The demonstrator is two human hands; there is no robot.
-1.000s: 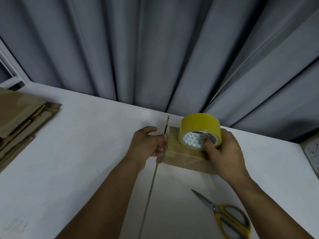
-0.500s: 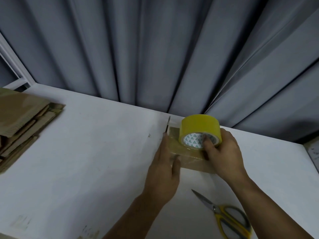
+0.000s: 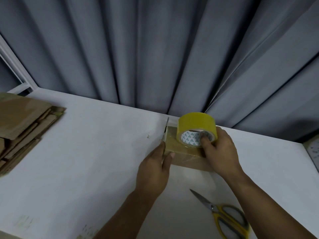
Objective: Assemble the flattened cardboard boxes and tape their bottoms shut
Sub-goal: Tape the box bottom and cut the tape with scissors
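Note:
A small brown cardboard box stands on the white table near its far edge, with shiny tape across its top. A yellow tape roll stands upright on the box. My right hand grips the roll, fingers hooked into its white core. My left hand lies with straight fingers against the box's left side, thumb on the top edge.
A stack of flattened cardboard boxes lies at the table's left edge. Yellow-handled scissors lie at the front right, blades pointing up-left. Grey curtains hang behind the table. A white object shows at the right edge.
My left hand has gone from pinching the tape end at the box's left to lying flat along the box's left side. The right hand and the roll stay put.

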